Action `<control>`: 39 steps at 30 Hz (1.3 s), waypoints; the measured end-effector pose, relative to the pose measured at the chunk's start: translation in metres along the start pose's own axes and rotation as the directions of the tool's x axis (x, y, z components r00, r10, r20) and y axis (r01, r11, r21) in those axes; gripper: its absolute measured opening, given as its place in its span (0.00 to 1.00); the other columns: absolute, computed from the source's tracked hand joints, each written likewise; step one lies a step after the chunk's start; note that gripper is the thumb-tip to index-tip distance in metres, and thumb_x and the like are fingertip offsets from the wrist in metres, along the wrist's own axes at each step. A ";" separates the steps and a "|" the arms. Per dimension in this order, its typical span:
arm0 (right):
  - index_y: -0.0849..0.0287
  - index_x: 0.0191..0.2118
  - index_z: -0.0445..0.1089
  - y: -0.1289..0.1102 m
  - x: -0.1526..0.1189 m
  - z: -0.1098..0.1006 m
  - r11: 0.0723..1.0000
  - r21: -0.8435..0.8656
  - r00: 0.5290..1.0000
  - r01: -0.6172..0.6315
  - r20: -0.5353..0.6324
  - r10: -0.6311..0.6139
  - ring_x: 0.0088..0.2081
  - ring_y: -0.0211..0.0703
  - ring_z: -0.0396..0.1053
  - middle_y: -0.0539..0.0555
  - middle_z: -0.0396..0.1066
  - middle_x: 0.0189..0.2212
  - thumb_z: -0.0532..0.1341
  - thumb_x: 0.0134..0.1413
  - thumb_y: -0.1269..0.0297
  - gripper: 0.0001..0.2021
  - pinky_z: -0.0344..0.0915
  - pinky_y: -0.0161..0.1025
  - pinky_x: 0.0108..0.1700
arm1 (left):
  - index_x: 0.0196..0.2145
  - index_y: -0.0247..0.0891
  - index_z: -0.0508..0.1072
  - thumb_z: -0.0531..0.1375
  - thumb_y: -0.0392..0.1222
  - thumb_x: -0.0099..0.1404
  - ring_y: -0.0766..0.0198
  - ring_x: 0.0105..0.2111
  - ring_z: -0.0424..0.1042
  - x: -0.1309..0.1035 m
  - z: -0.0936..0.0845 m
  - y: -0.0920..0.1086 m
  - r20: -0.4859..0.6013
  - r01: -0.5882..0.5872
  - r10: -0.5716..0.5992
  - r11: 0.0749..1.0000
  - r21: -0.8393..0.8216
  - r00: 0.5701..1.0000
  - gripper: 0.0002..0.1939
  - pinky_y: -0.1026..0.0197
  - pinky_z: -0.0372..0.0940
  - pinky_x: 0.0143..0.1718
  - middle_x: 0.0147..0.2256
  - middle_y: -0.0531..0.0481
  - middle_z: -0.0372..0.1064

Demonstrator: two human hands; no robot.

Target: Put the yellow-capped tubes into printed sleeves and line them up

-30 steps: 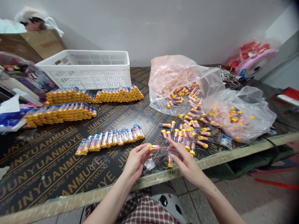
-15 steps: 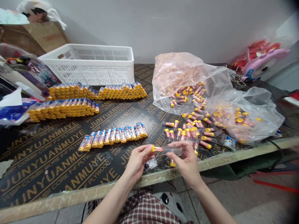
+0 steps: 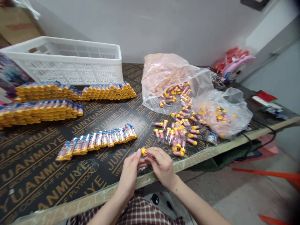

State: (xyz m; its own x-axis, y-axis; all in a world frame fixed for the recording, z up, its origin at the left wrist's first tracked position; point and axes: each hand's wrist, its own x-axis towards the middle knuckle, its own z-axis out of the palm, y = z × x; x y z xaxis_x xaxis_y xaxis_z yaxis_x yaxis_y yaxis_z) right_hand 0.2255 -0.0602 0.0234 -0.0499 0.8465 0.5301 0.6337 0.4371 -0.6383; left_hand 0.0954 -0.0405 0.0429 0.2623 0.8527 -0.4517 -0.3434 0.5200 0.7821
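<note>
A small clear tube with a yellow cap and red-and-white contents point(image 3: 148, 153) is in my right hand point(image 3: 163, 167), its fingers wrapped round the body and the cap pointing left. My left hand point(image 3: 130, 172) is closed close beside the cap, over the table's front edge. A sliver of blue shows at its fingertips, but what it pinches is hidden. Right of my hands lies a loose pile of similar capped tubes point(image 3: 174, 143). To the left, a row of tubes in blue printed wraps point(image 3: 98, 140) lies side by side, yellow ends toward me.
Stacked wrapped tubes point(image 3: 42, 112) sit at the left, before a white plastic crate point(image 3: 84, 70). Clear plastic bags of tubes, one large point(image 3: 164, 68) and one smaller point(image 3: 239, 122), stand at the right. Behind is a pink fan point(image 3: 236, 68). A wooden edge point(image 3: 201, 159) borders the table.
The view has turned right. Both hands held the tube stretched between them; now they are closer together, the tube lies mostly inside my right hand, and my left has released the cap.
</note>
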 end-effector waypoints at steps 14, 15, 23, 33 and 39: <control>0.61 0.42 0.71 0.077 0.086 -0.082 0.592 -0.746 0.890 -0.305 -0.002 0.455 0.53 0.56 0.59 0.63 0.67 0.47 0.56 0.57 0.52 0.18 0.55 0.54 0.53 | 0.25 0.31 0.78 0.73 0.47 0.38 0.66 0.24 0.71 0.024 -0.012 0.012 -0.107 0.015 -0.018 0.999 -0.029 0.994 0.19 0.64 0.67 0.31 0.24 0.47 0.74; 0.64 0.38 0.73 0.094 0.097 -0.088 0.544 -0.775 0.867 -0.322 -0.010 0.499 0.53 0.60 0.58 0.66 0.67 0.46 0.59 0.55 0.55 0.15 0.54 0.56 0.52 | 0.25 0.31 0.78 0.73 0.47 0.38 0.67 0.24 0.70 0.023 -0.014 0.011 -0.111 0.018 -0.020 1.000 -0.023 0.994 0.18 0.66 0.66 0.30 0.24 0.47 0.74; 0.62 0.49 0.65 0.157 0.114 -0.070 0.504 -0.744 0.785 -0.440 -0.046 0.617 0.46 0.44 0.68 0.56 0.67 0.47 0.58 0.59 0.59 0.15 0.67 0.48 0.47 | 0.28 0.30 0.79 0.73 0.43 0.38 0.67 0.24 0.71 0.015 -0.017 0.008 -0.128 0.130 -0.144 0.986 -0.108 0.981 0.19 0.69 0.66 0.26 0.26 0.44 0.75; 0.62 0.51 0.64 0.172 0.121 -0.239 0.465 -0.491 0.675 -0.737 -0.497 0.545 0.46 0.46 0.68 0.57 0.66 0.48 0.57 0.59 0.60 0.16 0.68 0.49 0.46 | 0.26 0.28 0.78 0.64 0.25 0.50 0.66 0.23 0.73 0.013 -0.037 0.013 -0.254 0.209 -0.231 0.972 -0.111 0.939 0.05 0.69 0.68 0.25 0.24 0.44 0.75; 0.59 0.55 0.65 0.108 0.099 -0.200 0.685 -0.475 0.832 -0.552 -0.367 0.416 0.59 0.55 0.57 0.62 0.61 0.57 0.68 0.43 0.56 0.31 0.56 0.50 0.59 | 0.26 0.28 0.76 0.66 0.28 0.49 0.65 0.24 0.73 0.015 -0.027 0.007 -0.209 0.168 -0.195 0.976 -0.142 0.958 0.05 0.67 0.69 0.27 0.25 0.44 0.74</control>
State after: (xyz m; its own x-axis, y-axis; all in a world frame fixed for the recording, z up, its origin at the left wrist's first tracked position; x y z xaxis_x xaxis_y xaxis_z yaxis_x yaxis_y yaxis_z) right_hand 0.4435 0.0099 0.1179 0.5056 0.7744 0.3802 0.8284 -0.3126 -0.4648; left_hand 0.0724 -0.0226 0.0305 0.1298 0.7262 -0.6752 -0.4192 0.6573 0.6263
